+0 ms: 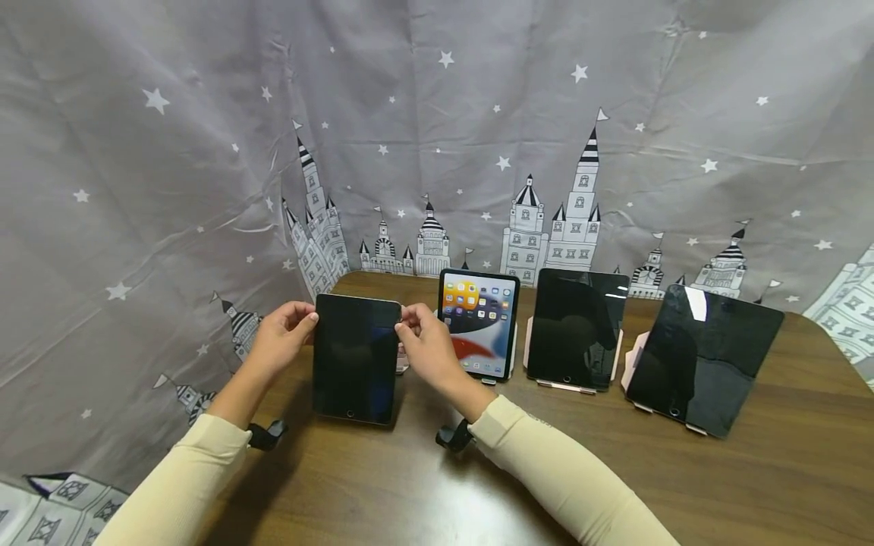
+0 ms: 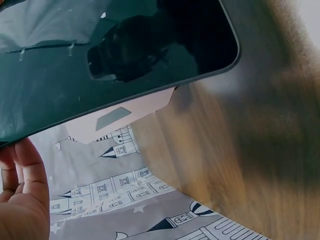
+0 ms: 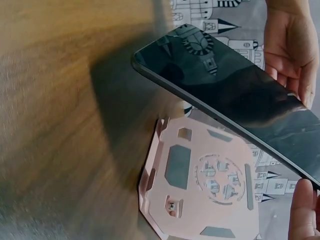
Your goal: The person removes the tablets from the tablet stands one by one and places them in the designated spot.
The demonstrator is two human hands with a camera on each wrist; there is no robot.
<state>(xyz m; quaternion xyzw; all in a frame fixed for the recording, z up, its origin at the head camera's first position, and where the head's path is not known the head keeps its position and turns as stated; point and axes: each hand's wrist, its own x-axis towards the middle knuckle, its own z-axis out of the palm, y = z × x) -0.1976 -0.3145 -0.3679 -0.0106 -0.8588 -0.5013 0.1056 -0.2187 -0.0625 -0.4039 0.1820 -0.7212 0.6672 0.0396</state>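
A black tablet (image 1: 353,360) with a dark screen and a round home button stands upright between my hands at the left of the table. My left hand (image 1: 278,337) pinches its left edge near the top corner. On the opposite edge, the thumb and fingers of my right hand (image 1: 429,341) pinch it near the top right corner. Behind the tablet is a pink metal stand (image 3: 197,175) with cut-outs; the right wrist view shows the tablet held apart from its face. In the head view the tablet hides most of that stand.
To the right, a lit tablet (image 1: 478,322) and two dark tablets, the middle one (image 1: 576,330) and the far right one (image 1: 706,356), lean on pink stands. A grey castle-print curtain (image 1: 437,152) hangs behind the wooden table (image 1: 382,485).
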